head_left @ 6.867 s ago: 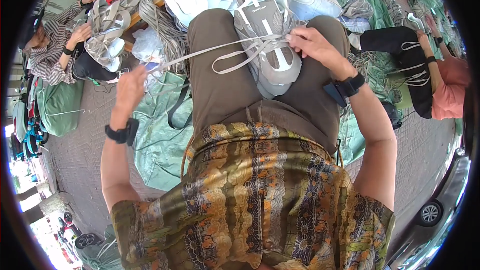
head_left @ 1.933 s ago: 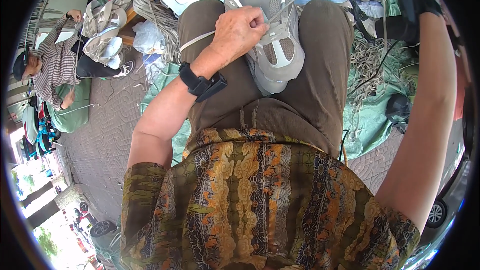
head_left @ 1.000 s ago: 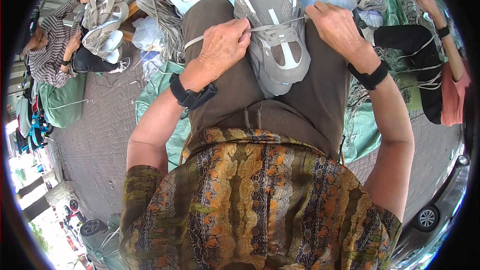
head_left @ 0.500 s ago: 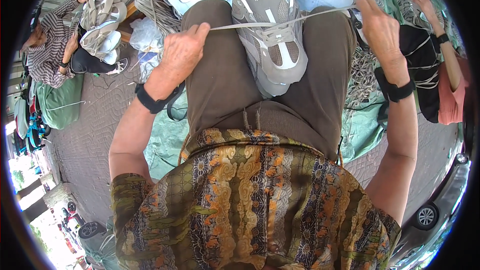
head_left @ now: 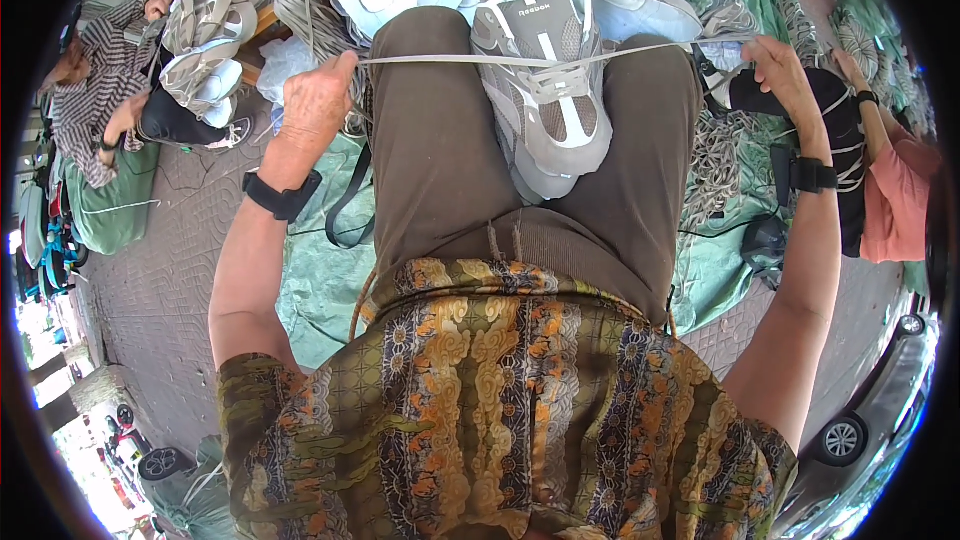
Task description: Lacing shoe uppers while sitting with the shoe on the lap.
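Gray lace-up sneaker (head_left: pixel 550 118) between a seated person's thighs (head_left: pixel 425 145), toe toward the torso, midway between both grips, left hand (head_left: pixel 318 105) clenched on one side of the taut shoelace (head_left: pixel 430 59), right hand (head_left: pixel 785 80) pinching the other side, thumb against fingers.

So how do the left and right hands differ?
The left hand is closed in a fist; the right hand looks more loosely curled. The left hand sits near the left knee; the right hand is farther out from the right knee. Both hold the pale shoelace.
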A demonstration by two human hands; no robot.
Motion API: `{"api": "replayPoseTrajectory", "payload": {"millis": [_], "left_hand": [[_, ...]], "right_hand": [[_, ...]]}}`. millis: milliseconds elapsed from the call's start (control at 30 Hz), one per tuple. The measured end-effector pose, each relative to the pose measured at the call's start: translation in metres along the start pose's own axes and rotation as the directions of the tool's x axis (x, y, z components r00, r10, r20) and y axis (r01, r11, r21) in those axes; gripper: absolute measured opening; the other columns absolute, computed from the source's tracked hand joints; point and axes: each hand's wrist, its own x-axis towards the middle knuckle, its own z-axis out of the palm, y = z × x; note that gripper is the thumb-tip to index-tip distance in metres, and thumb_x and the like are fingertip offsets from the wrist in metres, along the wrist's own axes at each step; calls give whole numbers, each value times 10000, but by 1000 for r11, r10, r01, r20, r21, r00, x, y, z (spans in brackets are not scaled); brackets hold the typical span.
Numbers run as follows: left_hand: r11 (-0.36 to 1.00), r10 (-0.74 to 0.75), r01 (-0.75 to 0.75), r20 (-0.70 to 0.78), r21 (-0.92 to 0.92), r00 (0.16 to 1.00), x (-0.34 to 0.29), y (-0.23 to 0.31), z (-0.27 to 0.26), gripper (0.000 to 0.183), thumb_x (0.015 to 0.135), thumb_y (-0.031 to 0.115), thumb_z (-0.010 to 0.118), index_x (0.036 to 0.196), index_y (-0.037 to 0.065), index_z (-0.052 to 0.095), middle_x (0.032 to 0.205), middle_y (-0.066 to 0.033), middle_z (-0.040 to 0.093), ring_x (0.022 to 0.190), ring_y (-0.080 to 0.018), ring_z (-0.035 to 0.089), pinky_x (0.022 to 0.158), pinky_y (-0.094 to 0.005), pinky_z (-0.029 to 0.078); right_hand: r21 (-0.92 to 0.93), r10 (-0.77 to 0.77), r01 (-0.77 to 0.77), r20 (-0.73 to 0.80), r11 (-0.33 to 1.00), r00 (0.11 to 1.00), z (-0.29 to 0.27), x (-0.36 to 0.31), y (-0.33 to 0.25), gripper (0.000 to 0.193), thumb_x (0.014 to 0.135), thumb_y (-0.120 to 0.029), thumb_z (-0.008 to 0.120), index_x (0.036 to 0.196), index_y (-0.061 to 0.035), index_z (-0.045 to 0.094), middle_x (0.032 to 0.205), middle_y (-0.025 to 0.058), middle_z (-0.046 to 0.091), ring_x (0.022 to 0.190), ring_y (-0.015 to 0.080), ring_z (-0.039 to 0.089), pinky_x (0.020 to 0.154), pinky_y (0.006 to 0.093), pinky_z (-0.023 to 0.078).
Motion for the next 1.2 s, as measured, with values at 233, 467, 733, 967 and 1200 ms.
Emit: {"api": "replayPoseTrajectory", "payload": {"millis": [233,467,733,967,1200], "left_hand": [[997,-51,45,102,64,994,-56,-38,1,156,767,5,565,899,77,522,755,-115,623,660,-313,657,563,-405,515],[949,-260,220,164,225,952,-117,-98,-9,139,803,25,552,931,76,537,743,-145,641,673,-325,667,576,-428,525],[729,-658,542,210,417,724,-292,-212,-38,250,878,76,476,1110,61,569,823,-270,655,791,-463,650,672,-567,507],[606,-782,682,150,408,605,-347,-222,-67,160,879,96,482,978,35,592,839,-301,642,827,-488,633,703,-579,488],[526,-836,750,84,401,542,-372,-229,-91,202,874,94,492,1024,23,608,866,-305,642,847,-494,627,711,-569,484]], "right_hand": [[-378,-255,204,-91,903,963,8,11,57,268,927,-241,494,906,-3,615,855,244,614,845,434,595,742,465,466],[-655,-308,138,-152,743,939,-35,-8,126,201,897,-199,522,882,-10,588,860,228,626,863,453,589,716,522,461],[-230,137,-231,-362,945,922,-108,-95,205,225,912,-192,495,950,-3,611,743,207,612,620,364,606,527,420,483],[-238,151,-300,-492,924,857,-163,-169,273,216,943,-197,503,974,-33,641,747,188,632,581,309,613,467,363,478],[-428,153,-480,-604,765,782,-227,-234,333,274,956,-230,445,1054,-108,670,897,235,684,786,416,669,670,521,499]]}}
